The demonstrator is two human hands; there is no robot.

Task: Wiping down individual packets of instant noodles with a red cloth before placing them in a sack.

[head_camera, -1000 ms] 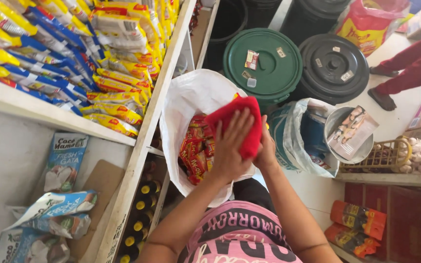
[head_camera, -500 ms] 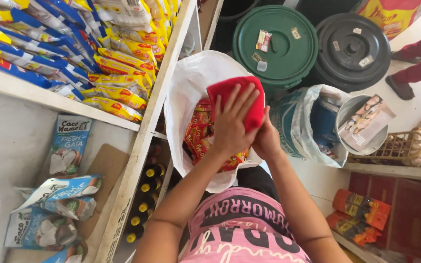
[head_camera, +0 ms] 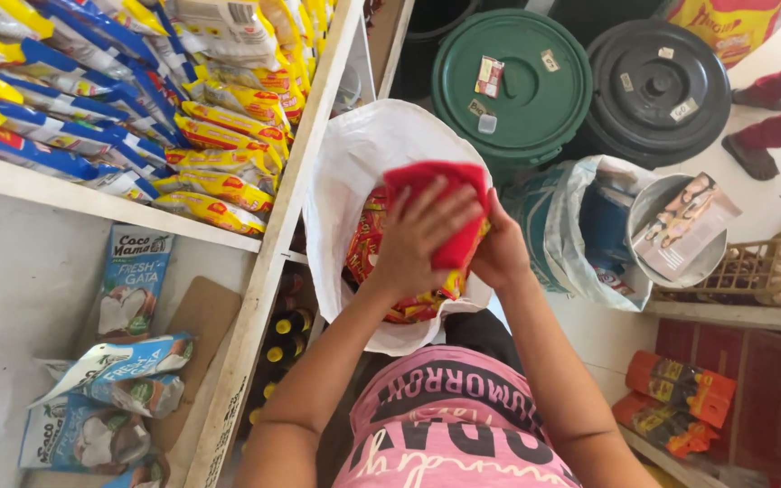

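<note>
While both hands are clamping the red packet [head_camera: 440, 212] right over the mouth of the white sack [head_camera: 354, 172], left hand [head_camera: 418, 239] is lying across its front and right hand [head_camera: 499, 253] is closing on its right edge. Packet's long axis is running across the sack's opening; sack's contents sitting directly below the grip.

Bright, even daylight, strongest at upper right where the pale concrete floor [head_camera: 775, 203] nearly washes out. White plastic sack [head_camera: 354, 172] runs close to overexposed, folds still readable. Soft shadows only: dark gap under the white wooden shelf [head_camera: 268, 262], dark bottles there hard to make out. Wide-angle bend at edges; shelf lines bow. Slight softness on both hands; centre otherwise sharp. Mild sheen on the round green plastic bin lid [head_camera: 517, 99].
</note>
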